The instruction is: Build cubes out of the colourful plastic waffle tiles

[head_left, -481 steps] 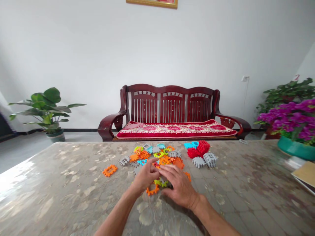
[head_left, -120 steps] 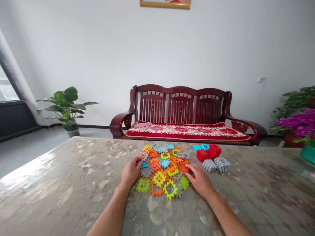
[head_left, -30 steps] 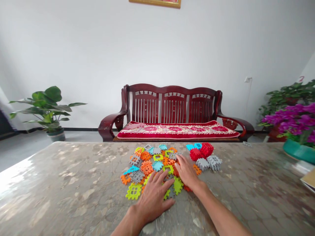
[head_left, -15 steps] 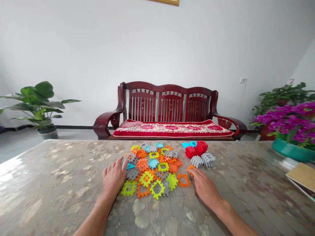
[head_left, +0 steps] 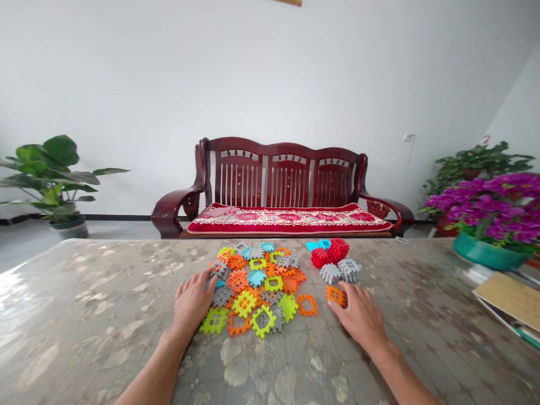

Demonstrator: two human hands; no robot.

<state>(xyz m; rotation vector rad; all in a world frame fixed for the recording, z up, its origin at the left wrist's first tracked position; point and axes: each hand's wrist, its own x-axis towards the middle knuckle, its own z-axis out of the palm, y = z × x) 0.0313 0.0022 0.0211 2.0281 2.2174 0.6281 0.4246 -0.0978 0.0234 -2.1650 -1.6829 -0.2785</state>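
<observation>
A spread pile of toothed plastic building tiles in lime, orange, grey and light blue lies mid-table, among them a lime window tile (head_left: 244, 304). At the pile's left edge rests my left hand (head_left: 192, 301), fingers loosely apart, its fingertips beside a grey tile (head_left: 222, 296). To the right of the pile, my right hand (head_left: 360, 313) pinches an orange window tile (head_left: 335, 295) between thumb and fingers. Just left of that hand lies an orange frame tile (head_left: 307, 305). Beyond it sit stacked grey tiles (head_left: 349, 270), red tiles (head_left: 338, 250) and two or so blue tiles (head_left: 324, 243).
A patterned table (head_left: 105, 315) spans the foreground. On its right stand purple flowers in a teal pot (head_left: 485, 252), with a tan book or box (head_left: 506, 295) nearer. A small grey piece (head_left: 401, 241) lies at the far edge. Behind is a wooden bench (head_left: 291, 169).
My right hand has turned and the orange window tile in it now shows its face. My left hand stays by the pile. The view has shifted slightly to the right.
</observation>
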